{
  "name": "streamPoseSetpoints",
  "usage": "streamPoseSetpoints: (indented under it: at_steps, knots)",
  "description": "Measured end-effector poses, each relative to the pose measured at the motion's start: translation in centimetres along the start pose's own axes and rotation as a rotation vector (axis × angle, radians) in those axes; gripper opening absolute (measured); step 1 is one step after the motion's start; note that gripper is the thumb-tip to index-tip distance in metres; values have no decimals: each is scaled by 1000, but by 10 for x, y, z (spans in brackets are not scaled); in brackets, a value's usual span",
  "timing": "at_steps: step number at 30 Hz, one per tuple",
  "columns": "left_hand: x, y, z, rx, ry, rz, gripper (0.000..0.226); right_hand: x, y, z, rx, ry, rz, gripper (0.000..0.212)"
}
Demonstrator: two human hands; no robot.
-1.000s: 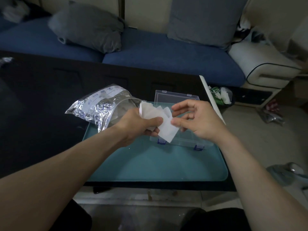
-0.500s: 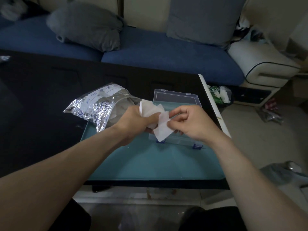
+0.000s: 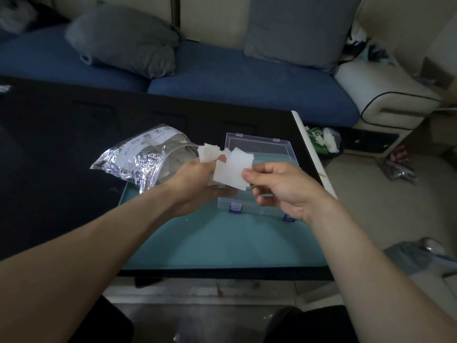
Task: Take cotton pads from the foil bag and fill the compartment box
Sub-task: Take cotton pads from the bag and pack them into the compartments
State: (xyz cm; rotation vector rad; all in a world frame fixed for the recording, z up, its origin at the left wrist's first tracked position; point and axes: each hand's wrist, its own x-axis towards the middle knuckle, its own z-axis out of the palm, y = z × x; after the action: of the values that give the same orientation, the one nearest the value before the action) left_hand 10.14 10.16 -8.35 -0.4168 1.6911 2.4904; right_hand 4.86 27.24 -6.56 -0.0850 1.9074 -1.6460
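Both forearms are bare from the wrist back to the frame's lower edge, with no sleeve reaching them. The left hand (image 3: 197, 180) and right hand (image 3: 284, 189) wear no gloves, rings, watch or bands (none that shows from above, anyway). Down at the bottom, dark clothing (image 3: 309, 325) covers the lap, black or near it.
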Motion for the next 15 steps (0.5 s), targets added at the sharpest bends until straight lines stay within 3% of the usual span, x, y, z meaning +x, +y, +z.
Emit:
streamPoseSetpoints:
  at_steps: [4, 7, 10, 15]
  knots:
    - [-1, -1, 5, -8, -91, -116, 42, 4, 5, 12, -183, 143, -86, 17]
    - [0, -4, 4, 36, -12, -108, 32, 5, 8, 13, -285, 201, -171, 15]
    - [1, -4, 0, 24, 42, -112, 26, 4, 7, 12, -311, 154, -169, 15]
    - [3, -3, 0, -68, 88, -75, 22, 7, 9, 19, -423, 247, -198, 41]
